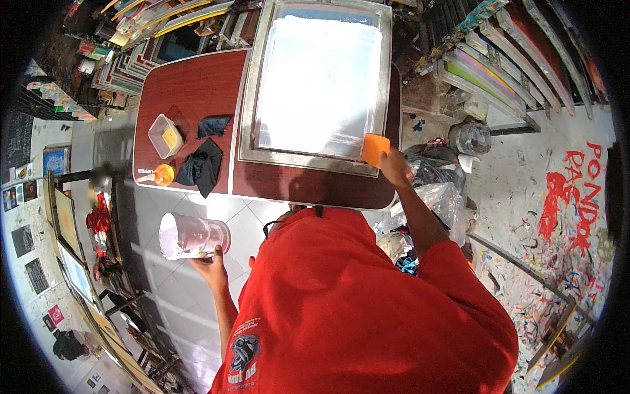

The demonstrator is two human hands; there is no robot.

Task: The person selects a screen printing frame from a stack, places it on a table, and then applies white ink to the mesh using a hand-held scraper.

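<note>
Holding orange scraper [375, 149] and clear tub [194, 236]

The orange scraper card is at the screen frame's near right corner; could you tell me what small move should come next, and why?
Probably draw the orange scraper card in the right hand across the pale mesh. The card sits at the corner of the metal screen frame, and the mesh looks bare. The left hand holds a clear tub off the table, so nothing seems poured yet.

Screen frame [315, 85] on red-brown table [190, 85]
</note>
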